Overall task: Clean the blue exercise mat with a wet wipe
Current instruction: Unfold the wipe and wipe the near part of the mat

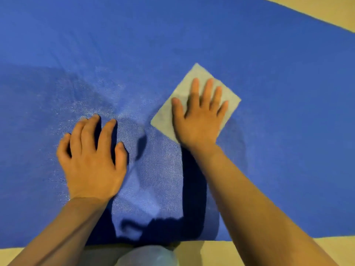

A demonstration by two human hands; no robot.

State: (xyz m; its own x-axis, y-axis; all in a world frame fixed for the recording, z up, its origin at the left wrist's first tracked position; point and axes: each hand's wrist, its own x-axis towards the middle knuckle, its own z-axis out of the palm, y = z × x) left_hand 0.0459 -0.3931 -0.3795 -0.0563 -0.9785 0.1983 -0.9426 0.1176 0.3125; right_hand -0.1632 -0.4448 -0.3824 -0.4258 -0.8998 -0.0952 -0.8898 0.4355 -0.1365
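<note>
Right hand (pixel 198 114) flat on a pale wet wipe (pixel 194 96), fingers straight and spread, pressing it onto the blue exercise mat (pixel 269 73) near its near edge. Left hand (pixel 92 156) resting on the mat beside (fingers loosely bent, holding nothing). Tan floor (pixel 211 250) beyond the mat's edges.

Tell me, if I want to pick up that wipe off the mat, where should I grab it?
Probably the far corner of the wet wipe. It lies flat on the blue mat, and the right hand presses flat on its near part, so only the far and side corners are free. Come from the far side, make a pinch grip on that corner and peel it up.
</note>
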